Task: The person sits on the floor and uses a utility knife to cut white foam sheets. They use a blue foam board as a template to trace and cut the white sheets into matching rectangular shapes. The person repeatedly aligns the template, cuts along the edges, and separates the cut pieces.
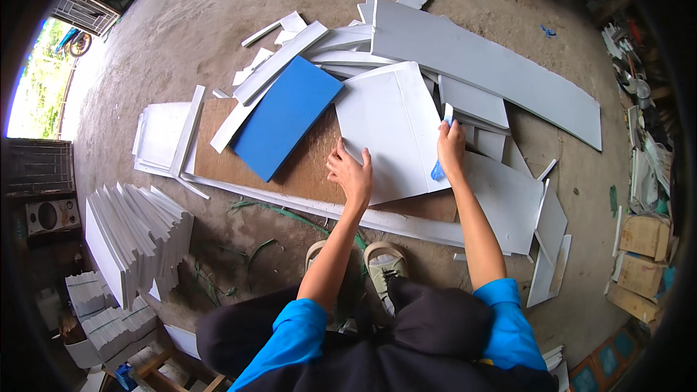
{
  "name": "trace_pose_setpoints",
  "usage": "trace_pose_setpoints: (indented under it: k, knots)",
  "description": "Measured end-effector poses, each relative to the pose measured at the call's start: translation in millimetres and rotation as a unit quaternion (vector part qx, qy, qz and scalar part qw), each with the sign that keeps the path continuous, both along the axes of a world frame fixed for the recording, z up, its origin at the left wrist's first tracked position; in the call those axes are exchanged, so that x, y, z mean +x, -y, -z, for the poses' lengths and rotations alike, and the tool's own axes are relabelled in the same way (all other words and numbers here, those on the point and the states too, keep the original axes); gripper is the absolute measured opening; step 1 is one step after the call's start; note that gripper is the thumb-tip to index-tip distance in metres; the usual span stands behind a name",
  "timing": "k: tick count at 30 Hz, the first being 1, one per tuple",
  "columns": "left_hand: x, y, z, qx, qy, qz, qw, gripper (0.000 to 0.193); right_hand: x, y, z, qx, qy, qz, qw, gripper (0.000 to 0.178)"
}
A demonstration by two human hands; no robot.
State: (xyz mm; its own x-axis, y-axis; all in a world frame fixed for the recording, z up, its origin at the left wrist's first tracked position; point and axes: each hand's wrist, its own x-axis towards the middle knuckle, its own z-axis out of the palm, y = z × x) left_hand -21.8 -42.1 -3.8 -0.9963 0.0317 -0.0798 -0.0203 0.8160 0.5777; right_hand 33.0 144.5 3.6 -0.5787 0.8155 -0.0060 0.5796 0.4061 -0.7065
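Observation:
A large white foam board [388,127] with a faint line down its right side lies tilted on a brown wooden board [308,156]. My left hand [351,174] is at the white board's left edge, fingers apart, thumb over the surface. In my right hand [451,147], closed at the board's right edge, is a blue-handled cutter knife [438,170]; its blue end sticks out below the fist and a pale end above. Just left of the white board, a blue rectangular board [288,117] rests at a slant across the wood.
White offcuts and strips [341,40] pile up behind, with a long white panel [486,65] at the far right. Stacked white sheets [134,236] and tied bundles [116,319] stand at the left. Green straps [283,212] lie near my feet. Cardboard boxes [642,261] line the right side.

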Motion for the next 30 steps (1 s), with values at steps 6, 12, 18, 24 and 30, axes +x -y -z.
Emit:
trace_pose_setpoints:
  k: [6, 12, 18, 24, 30]
  knots:
    - [8, 1, -10, 0.257, 0.063, -0.025, 0.964, 0.057, 22, 11, -70, 0.023, -0.018, 0.016, 0.999, 0.043]
    - [45, -27, -91, 0.424, 0.066, 0.073, 0.900, 0.053, 101, -16, -144, -0.012, -0.104, 0.108, 0.989, 0.040]
    - [53, -16, -181, 0.433, -0.086, 0.182, 0.879, 0.060, 126, 16, -233, -0.326, -0.352, -0.028, 0.877, 0.042]
    - [46, 5, -241, 0.182, -0.251, 0.275, 0.910, 0.062, 134, 62, -286, -0.298, -0.363, -0.073, 0.880, 0.034]
    - [4, 47, -314, 0.211, -0.328, 0.258, 0.884, 0.068, 113, 75, -277, -0.174, -0.319, -0.146, 0.920, 0.031]
